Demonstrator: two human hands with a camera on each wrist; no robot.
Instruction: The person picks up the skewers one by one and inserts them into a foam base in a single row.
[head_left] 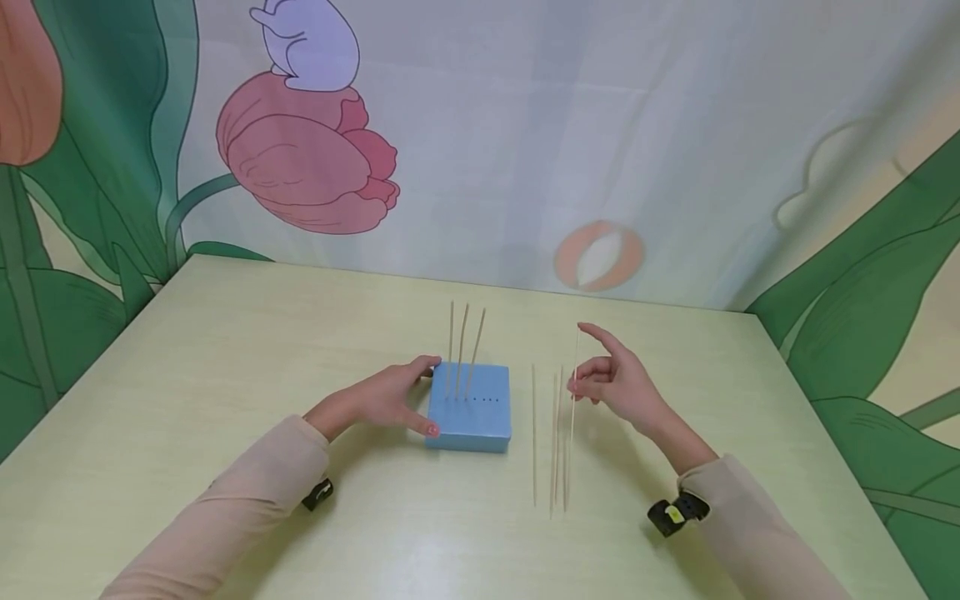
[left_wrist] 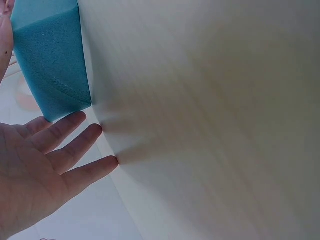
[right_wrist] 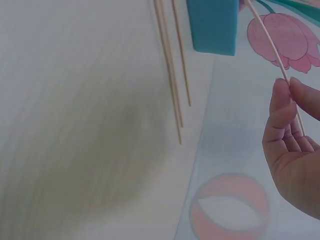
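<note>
A light blue foam block (head_left: 480,425) lies flat on the table. Three thin wooden skewers (head_left: 462,342) stand upright in its row of holes; several holes to their right hold nothing. My left hand (head_left: 382,396) grips the block's left side, thumb at the front edge and fingers at the back; in the left wrist view its fingertips (left_wrist: 77,117) meet the block's end. To the right, my right hand (head_left: 618,383) pinches another skewer (right_wrist: 267,40) between thumb and fingers, holding it nearly upright, with the index finger stretched to its top end.
Three loose skewers (head_left: 555,450) lie side by side on the pale table (head_left: 262,350), between the block and my right hand. Behind the table's back edge hangs a printed backdrop (head_left: 480,150) with flowers and leaves. A black strap (head_left: 678,511) sits at my right wrist.
</note>
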